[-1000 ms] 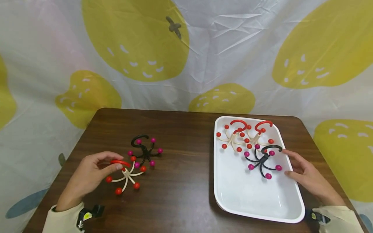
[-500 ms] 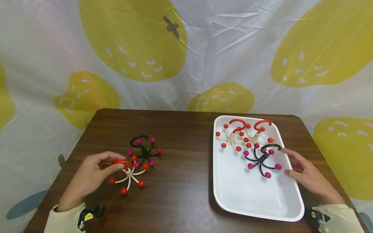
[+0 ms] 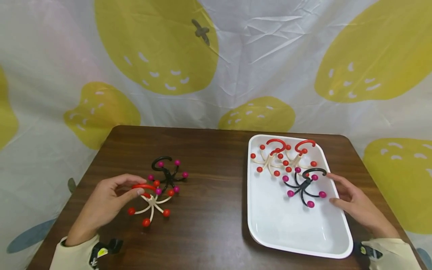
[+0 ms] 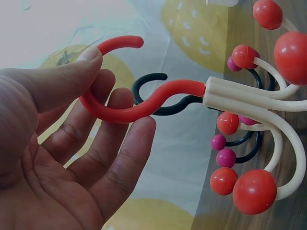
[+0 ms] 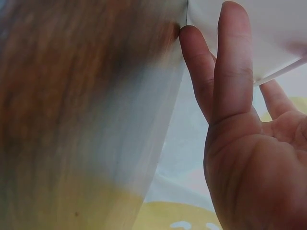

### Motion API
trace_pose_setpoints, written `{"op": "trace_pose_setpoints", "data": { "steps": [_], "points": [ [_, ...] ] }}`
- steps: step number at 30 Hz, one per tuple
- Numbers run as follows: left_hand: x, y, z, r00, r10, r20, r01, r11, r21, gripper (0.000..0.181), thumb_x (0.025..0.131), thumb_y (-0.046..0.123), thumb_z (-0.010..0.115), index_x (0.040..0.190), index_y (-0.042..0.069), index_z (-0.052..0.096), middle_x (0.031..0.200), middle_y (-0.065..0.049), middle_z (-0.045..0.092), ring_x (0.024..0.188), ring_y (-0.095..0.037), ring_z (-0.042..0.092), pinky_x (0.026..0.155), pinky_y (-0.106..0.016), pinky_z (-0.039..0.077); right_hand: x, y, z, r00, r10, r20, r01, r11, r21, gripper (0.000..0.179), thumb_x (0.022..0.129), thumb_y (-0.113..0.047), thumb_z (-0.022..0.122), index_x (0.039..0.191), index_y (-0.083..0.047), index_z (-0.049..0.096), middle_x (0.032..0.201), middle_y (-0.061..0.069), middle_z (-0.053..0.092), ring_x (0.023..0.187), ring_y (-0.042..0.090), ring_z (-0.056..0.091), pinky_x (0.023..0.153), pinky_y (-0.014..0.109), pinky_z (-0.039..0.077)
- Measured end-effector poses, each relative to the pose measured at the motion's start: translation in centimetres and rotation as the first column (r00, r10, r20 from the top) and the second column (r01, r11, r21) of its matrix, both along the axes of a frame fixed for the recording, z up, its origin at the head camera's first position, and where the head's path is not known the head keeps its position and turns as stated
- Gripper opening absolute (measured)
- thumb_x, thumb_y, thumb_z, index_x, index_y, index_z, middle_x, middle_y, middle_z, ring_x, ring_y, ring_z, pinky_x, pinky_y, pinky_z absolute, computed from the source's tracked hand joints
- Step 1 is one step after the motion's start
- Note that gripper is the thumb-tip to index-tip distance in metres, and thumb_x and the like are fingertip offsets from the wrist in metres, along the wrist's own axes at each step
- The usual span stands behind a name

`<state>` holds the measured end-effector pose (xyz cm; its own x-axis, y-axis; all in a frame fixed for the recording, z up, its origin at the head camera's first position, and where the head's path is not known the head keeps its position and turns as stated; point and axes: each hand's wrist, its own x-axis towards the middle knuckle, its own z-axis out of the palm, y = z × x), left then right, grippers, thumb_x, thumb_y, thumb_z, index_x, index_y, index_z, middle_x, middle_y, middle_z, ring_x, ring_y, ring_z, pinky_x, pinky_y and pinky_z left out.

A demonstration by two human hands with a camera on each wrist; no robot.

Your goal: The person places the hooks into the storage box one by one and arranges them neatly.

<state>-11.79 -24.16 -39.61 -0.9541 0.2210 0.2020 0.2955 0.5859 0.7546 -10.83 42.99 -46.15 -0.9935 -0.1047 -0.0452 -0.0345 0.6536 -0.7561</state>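
Observation:
Between thumb and fingers, my left hand (image 3: pixel 102 204) pinches the red hook of a cream multi-arm hanger (image 3: pixel 152 201) with red ball tips. The left wrist view shows the hanger's red S-shaped hook (image 4: pixel 127 114) across the fingers, its arms pointing away. Just behind it is a black hanger (image 3: pixel 167 174) with magenta balls, partly covered by the held one in the head view. My right hand (image 3: pixel 357 210) holds the right rim of a white tray (image 3: pixel 300 232), thumb over the edge and other fingers at its outer side. The right wrist view shows two straight fingers (image 5: pixel 233 67) against the tray.
Inside the tray, two cream hangers with red hooks lie at the back, a left one (image 3: pixel 269 161) and a right one (image 3: pixel 296 161). Another black hanger (image 3: pixel 305 184) lies in front of them, near my right fingertips. The brown table (image 3: pixel 209 210) ends at a patterned curtain (image 3: pixel 233 67).
The held cream hanger has shifted slightly right, and its arms have swung a little the same way. The right hand and the tray stay in place.

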Motion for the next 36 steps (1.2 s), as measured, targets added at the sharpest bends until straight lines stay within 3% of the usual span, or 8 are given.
{"op": "trace_pose_setpoints", "data": {
  "steps": [6,13,18,23,32,36],
  "points": [
    [0.0,0.4,0.5,1.0,0.012,0.017,-0.012,1.0,-0.015,0.022,0.098,0.021,0.077,0.119,0.012,0.077,0.106,-0.001,0.081,0.088,-0.006,0.075,0.073,-0.025,0.06,-0.1,0.0,-0.1,1.0,-0.009,0.003,0.009,1.0,0.012,0.073,0.099,-0.006,0.069,0.162,-0.005,0.032,0.134,0.038,0.06,0.093,-0.004,0.066,0.071,0.03,0.063],
    [-0.3,0.9,0.9,1.0,-0.01,0.017,0.01,1.0,-0.016,0.02,0.1,0.025,0.076,0.119,0.019,0.077,0.113,0.003,0.081,0.093,-0.003,0.073,0.077,-0.025,0.061,0.1,0.0,-0.2,1.0,-0.011,0.015,0.011,1.0,0.003,0.075,0.099,-0.006,0.068,0.164,-0.006,0.03,0.134,0.039,0.059,0.092,-0.003,0.067,0.07,0.031,0.064],
    [-0.2,1.1,1.4,1.0,-0.013,0.005,0.013,1.0,-0.019,0.02,0.099,0.022,0.076,0.118,0.019,0.077,0.111,0.003,0.081,0.093,-0.002,0.073,0.078,-0.024,0.061,0.0,0.0,-0.1,1.0,0.008,-0.02,-0.009,1.0,-0.015,0.073,0.099,-0.003,0.068,0.163,-0.007,0.032,0.131,0.039,0.062,0.09,-0.001,0.069,0.069,0.031,0.063],
    [0.1,1.2,1.7,1.0,-0.019,-0.007,0.019,1.0,-0.013,0.02,0.099,0.022,0.076,0.119,0.019,0.077,0.11,0.005,0.081,0.09,-0.004,0.074,0.077,-0.024,0.061,0.1,0.0,-0.1,1.0,0.005,-0.001,-0.005,1.0,-0.015,0.073,0.099,-0.005,0.068,0.163,-0.007,0.032,0.132,0.04,0.06,0.091,-0.002,0.068,0.069,0.031,0.063],
    [0.2,2.1,2.3,0.999,-0.022,-0.043,0.024,0.999,0.046,0.018,0.098,0.02,0.077,0.116,0.024,0.077,0.105,-0.003,0.081,0.073,-0.011,0.073,0.061,-0.026,0.058,0.2,-0.1,0.0,1.0,-0.014,0.014,0.014,1.0,0.007,0.074,0.099,-0.007,0.068,0.163,-0.01,0.033,0.127,0.034,0.063,0.087,0.003,0.068,0.069,0.031,0.063],
    [0.0,2.5,2.7,0.999,-0.016,-0.048,0.018,0.999,0.044,0.018,0.098,0.021,0.078,0.116,0.024,0.077,0.102,-0.001,0.081,0.072,-0.013,0.073,0.061,-0.026,0.057,0.1,0.0,0.1,1.0,-0.01,0.015,0.01,1.0,0.004,0.074,0.099,-0.007,0.068,0.164,-0.009,0.031,0.13,0.037,0.062,0.088,0.001,0.068,0.07,0.03,0.063]
  ]
}}
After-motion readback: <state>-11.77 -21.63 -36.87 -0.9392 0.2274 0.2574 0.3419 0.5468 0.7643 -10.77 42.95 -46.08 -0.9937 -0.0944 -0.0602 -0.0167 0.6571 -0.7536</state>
